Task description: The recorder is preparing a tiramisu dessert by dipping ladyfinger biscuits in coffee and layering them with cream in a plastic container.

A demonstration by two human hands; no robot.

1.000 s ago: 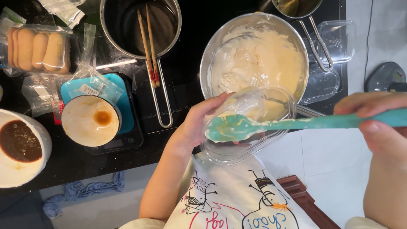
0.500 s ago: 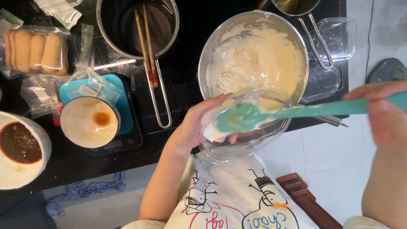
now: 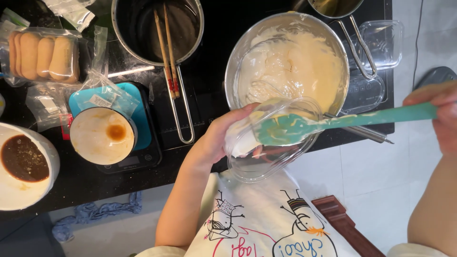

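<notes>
Since half a second ago we have tipped the glass bowl (image 3: 273, 140) a little nearer the big metal bowl (image 3: 287, 62) of cream, so scrapings can fall in. Our left hand (image 3: 223, 135) cups it from beneath, fingers spread under the glass. Our right hand (image 3: 440, 119) pinches the teal spatula (image 3: 333, 123) by its handle end, blade inside the glass just past our left fingertips.

Lighting is bright, even and diffuse, apparently from overhead. Shadows are soft and faint. The black desk (image 3: 200, 114) shows a thin streak of glare, and the steel mixing bowl (image 3: 238, 62) and saucepan (image 3: 119, 33) carry highlights on their rims. The white floor (image 3: 371, 166) approaches overexposure. Focus is sharp centrally. The right hand (image 3: 440, 116) is slightly blurred at the frame edge.
</notes>
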